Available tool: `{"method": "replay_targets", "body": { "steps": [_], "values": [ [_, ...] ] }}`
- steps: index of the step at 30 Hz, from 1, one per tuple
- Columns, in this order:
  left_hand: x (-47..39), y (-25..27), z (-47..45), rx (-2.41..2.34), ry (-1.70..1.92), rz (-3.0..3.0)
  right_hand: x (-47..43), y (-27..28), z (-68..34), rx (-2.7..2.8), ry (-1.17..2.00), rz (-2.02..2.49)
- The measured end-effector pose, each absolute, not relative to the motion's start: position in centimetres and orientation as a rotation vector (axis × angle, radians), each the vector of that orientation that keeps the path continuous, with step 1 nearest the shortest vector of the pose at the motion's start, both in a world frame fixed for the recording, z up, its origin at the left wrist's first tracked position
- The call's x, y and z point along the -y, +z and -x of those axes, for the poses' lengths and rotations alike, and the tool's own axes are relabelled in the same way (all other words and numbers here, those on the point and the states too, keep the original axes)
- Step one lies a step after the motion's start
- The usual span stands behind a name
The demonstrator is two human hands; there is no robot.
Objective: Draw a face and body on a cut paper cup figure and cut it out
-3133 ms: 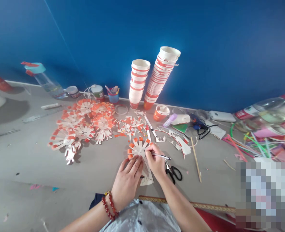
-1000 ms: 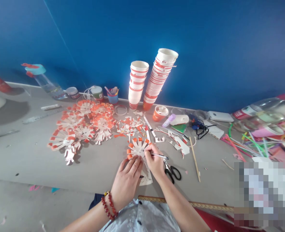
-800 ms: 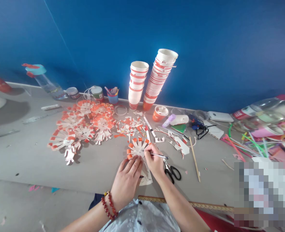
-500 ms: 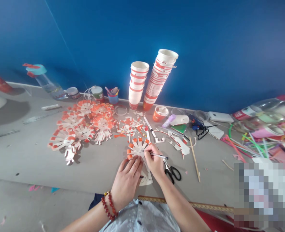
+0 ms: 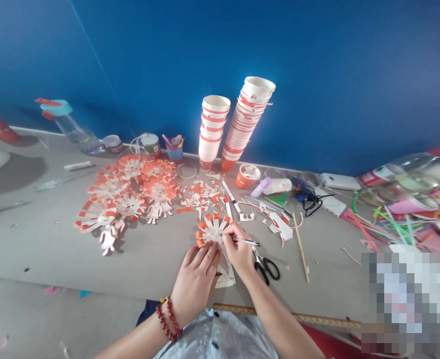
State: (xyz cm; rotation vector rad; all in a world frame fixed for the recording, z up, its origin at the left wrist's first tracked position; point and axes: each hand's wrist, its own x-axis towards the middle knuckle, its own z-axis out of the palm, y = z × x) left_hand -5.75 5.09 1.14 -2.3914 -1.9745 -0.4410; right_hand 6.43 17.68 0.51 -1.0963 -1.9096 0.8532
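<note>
A cut paper cup (image 5: 214, 228) lies spread like a flower in front of me, its white strips ending in curled orange tips. My left hand (image 5: 199, 267) rests flat on its lower edge with the fingers stretched out. In my right hand (image 5: 239, 252) a pen (image 5: 248, 242) is pinched, its tip at the middle of the cup piece. Under and between my hands shows a white paper piece (image 5: 226, 278) with dark drawn lines, partly covered. Black-handled scissors (image 5: 267, 268) lie just right of my right hand.
Several finished-looking orange and white paper figures (image 5: 130, 194) are heaped on the left. Paper scraps (image 5: 203, 195) lie beyond my hands. Two tall stacks of paper cups (image 5: 214, 129) stand by the blue wall. A wooden stick (image 5: 301, 247), a glue gun (image 5: 307, 194) and coloured straws (image 5: 391, 224) lie to the right.
</note>
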Motion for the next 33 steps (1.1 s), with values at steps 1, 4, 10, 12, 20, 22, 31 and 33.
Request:
{"method": "replay_targets", "body": {
  "steps": [1, 4, 10, 12, 20, 22, 31, 33],
  "values": [
    [-5.11, 1.14, 5.74, 1.975, -0.443, 2.393, -17.69, 0.51, -6.43, 1.91, 0.851, 1.096],
    [-5.13, 1.17, 5.72, 1.983, -0.454, 2.393, -17.68, 0.55, -6.43, 1.906, 0.85, 1.098],
    [-5.01, 1.15, 5.65, 1.989, -0.441, 2.4, -17.69, 0.65, -6.36, 1.905, 0.838, 1.096],
    [-5.0, 1.14, 5.66, 1.991, -0.434, 2.4, -17.7, 0.62, -6.36, 1.901, 0.836, 1.094],
    [-5.11, 1.1, 5.71, 1.993, -0.426, 2.398, -17.6, 0.47, -6.5, 1.892, 0.841, 1.104],
    [-5.09, 1.04, 5.68, 1.987, -0.42, 2.398, -17.63, 0.41, -6.51, 1.891, 0.84, 1.104],
    [-4.99, 0.94, 5.76, 1.973, -0.419, 2.397, -17.71, 0.35, -6.49, 1.883, 0.817, 1.114],
    [-5.0, 1.01, 5.77, 1.969, -0.426, 2.397, -17.69, 0.35, -6.49, 1.884, 0.816, 1.114]
  ]
}}
